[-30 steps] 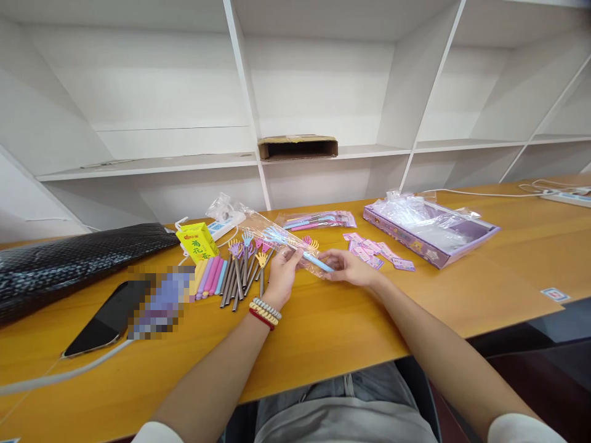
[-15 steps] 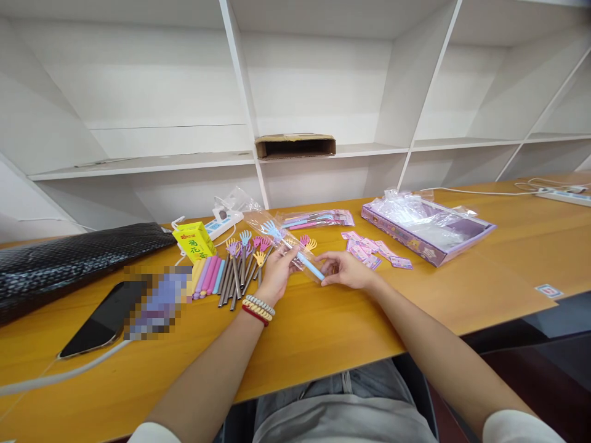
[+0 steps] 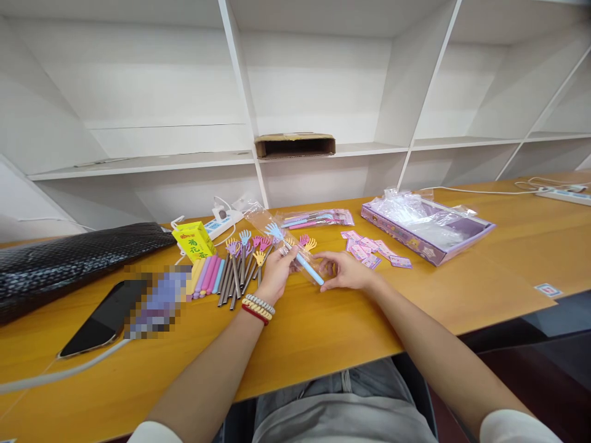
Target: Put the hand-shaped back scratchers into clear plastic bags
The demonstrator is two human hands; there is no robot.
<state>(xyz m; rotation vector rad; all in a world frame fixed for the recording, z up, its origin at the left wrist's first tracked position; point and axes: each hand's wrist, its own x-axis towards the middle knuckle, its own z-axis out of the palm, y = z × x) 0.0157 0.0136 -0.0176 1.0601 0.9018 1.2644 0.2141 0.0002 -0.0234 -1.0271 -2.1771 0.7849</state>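
Observation:
My left hand (image 3: 278, 271) is closed around a back scratcher (image 3: 310, 271) with a light blue claw head and a light blue handle. The scratcher lies slantwise inside a clear plastic bag (image 3: 259, 216), its claw pointing away from me. At the handle end, my right hand (image 3: 346, 271) has its fingers curled in a pinch at the bag's edge. Left of my hands lie several loose claw heads on metal rods (image 3: 237, 271) in blue, purple, pink and yellow. Beside them is a row of coloured handles (image 3: 210, 275).
Behind my hands lie bagged back scratchers (image 3: 318, 219). Small printed cards (image 3: 364, 248) are scattered to the right, near a purple box (image 3: 438, 255) holding clear bags. A yellow carton (image 3: 194, 241), power strip (image 3: 221, 226), phone (image 3: 104, 320) and black wrapped package (image 3: 78, 261) stand left.
The bagged back scratcher has shifted very slightly, its handle end a little lower and toward me. Both hands keep nearly the same place.

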